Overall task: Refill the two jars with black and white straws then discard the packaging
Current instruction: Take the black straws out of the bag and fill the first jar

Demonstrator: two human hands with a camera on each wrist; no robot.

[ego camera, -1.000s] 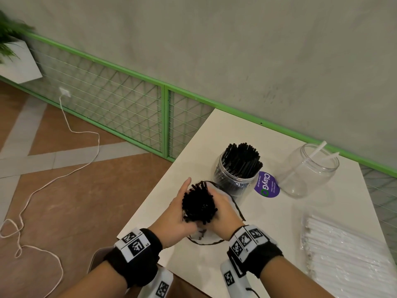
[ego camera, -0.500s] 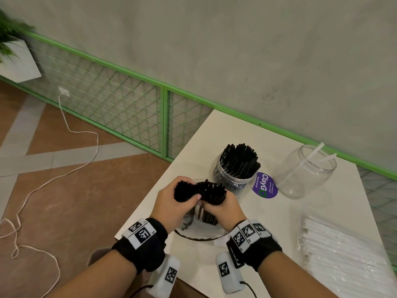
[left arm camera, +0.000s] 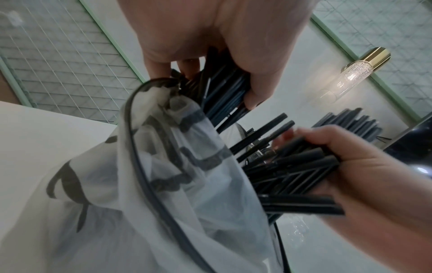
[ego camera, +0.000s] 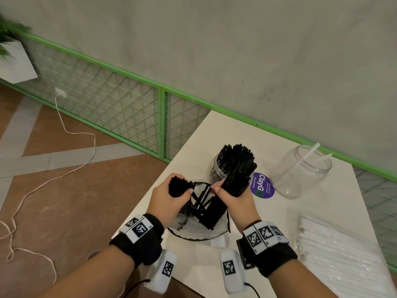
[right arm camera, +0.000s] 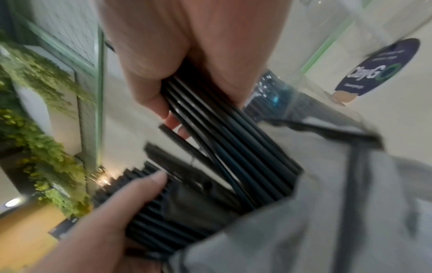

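Over the white table (ego camera: 214, 134) both hands hold black straws that stick up out of a clear plastic bag (ego camera: 202, 230) with a black rim. My left hand (ego camera: 169, 201) grips one small bundle of black straws (ego camera: 178, 187). The larger bundle (ego camera: 234, 186) is gripped by my right hand (ego camera: 235, 197) and leans toward the clear jar (ego camera: 217, 171) that is packed with black straws. A few loose straws cross between the two bundles. A second clear jar (ego camera: 300, 171), at the right, holds two white straws. In the left wrist view the bag (left arm camera: 187, 184) hangs below both fists.
A pack of white straws (ego camera: 341, 252) in clear wrap lies at the table's right front. A purple round sticker (ego camera: 262, 186) sits between the jars. A green mesh railing (ego camera: 120, 104) and a white cable (ego camera: 64, 147) on the floor are to the left.
The single bunch of black straws has been split into two bundles, one in each hand. The hands have moved apart and the right bundle now tilts toward the black-straw jar.
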